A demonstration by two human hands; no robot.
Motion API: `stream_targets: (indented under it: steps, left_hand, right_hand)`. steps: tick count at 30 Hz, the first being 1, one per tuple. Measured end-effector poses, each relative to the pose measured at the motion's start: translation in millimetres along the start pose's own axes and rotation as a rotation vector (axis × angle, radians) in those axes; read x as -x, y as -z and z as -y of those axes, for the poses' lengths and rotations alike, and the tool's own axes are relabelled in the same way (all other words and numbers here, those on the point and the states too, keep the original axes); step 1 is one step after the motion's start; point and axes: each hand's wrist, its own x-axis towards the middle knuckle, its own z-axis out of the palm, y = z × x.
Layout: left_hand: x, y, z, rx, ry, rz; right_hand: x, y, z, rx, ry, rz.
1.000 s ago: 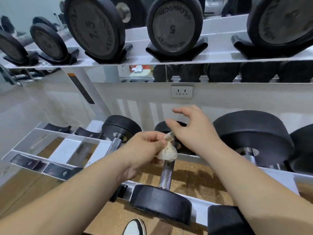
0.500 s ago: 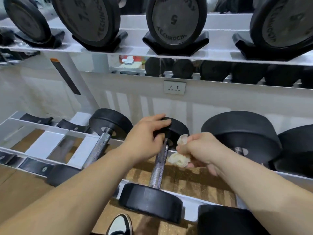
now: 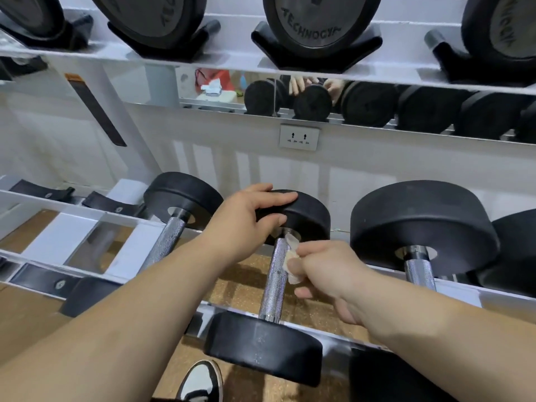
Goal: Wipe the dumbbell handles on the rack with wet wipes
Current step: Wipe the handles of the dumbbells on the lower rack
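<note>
On the lower rack (image 3: 232, 60) the middle dumbbell (image 3: 265, 348) is lying; my left hand (image 3: 246, 219) is clasping its far head, fingers curled over. My right hand (image 3: 327, 271) is pinching the wet wipe (image 3: 291, 250) against its handle (image 3: 274, 281). An upper dumbbell (image 3: 313, 24) is showing "TECHNOGYM".

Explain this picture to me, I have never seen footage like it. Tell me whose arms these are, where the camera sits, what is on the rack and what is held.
There is no machine here. These are a person's two bare arms, filmed by one wide-angle camera worn on the head, looking forward and down. In front stands a white rack carrying black dumbbells. The left hand grips the far head of the middle dumbbell. The right hand pinches a crumpled wet wipe against that dumbbell's metal handle. A larger dumbbell lies to the right, another dumbbell to the left. A shoe shows below.
</note>
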Motion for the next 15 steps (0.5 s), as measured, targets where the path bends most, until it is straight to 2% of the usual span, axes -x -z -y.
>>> stream_targets:
  steps: [4, 6, 10, 15]
  left_hand:
    - [0, -2, 9, -0.112, -0.037, -0.039]
    - [0, -4, 12, -0.113, -0.049, -0.035]
    - [1, -6, 15, -0.073, -0.026, -0.028]
    - [3, -10, 14, -0.041, -0.011, -0.038]
  right_hand:
    - [-14, -1, 4, -0.107, 0.005, -0.163]
    - [-20, -2, 5, -0.196, -0.008, -0.19]
    - [-26, -5, 2, -0.138, -0.019, -0.111]
    - [-1, -6, -11, 0.114, -0.081, 0.054]
